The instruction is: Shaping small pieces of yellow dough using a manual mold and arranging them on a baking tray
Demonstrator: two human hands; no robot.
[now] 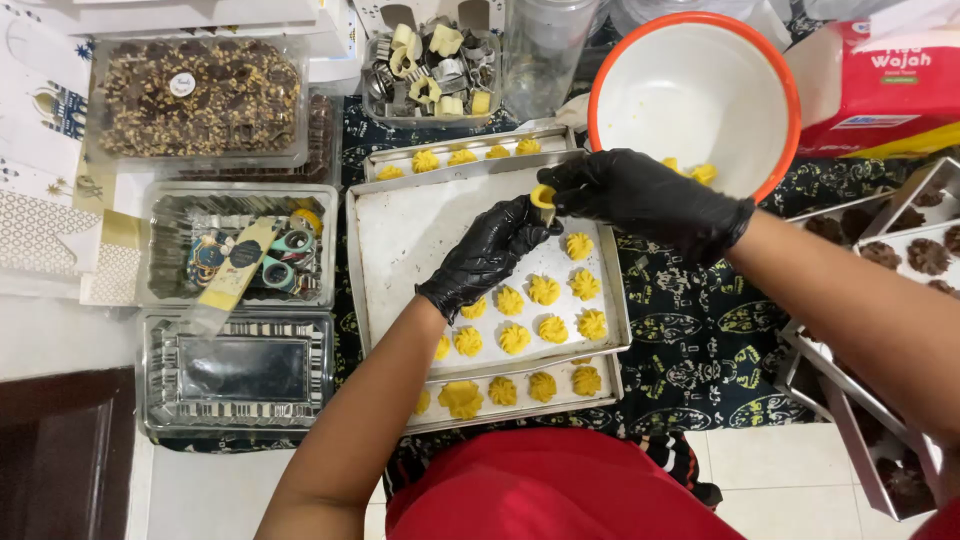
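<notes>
Head view, both hands in black gloves, working over the middle baking tray (400, 240). I note the left hand (487, 258) comes up from the lower left, forearm bare and angled toward the upper right, wrist bent so the fingers curl upward; its fingertips close together around the lower side of a small metal piping nozzle (543, 200) loaded with yellow dough. The right hand (640, 195) enters from the right, forearm crossing above the patterned dark cloth (690, 320), palm turned down, fingers bunched and pressed on the nozzle from the right and from above. The nozzle sits pinched between the two hands, above the tray's upper right part, just beside the top piped yellow cookie (579, 245). Its long axis appears roughly upright, the dough-filled end showing toward the camera; the lower end is hidden by the left fingers, so I cannot tell how it meets the tray. Rows of piped cookies lie below and right of the hands on the same tray. The orange-rimmed white bowl (770, 70) stands just beyond the right hand, with bits of dough inside.
</notes>
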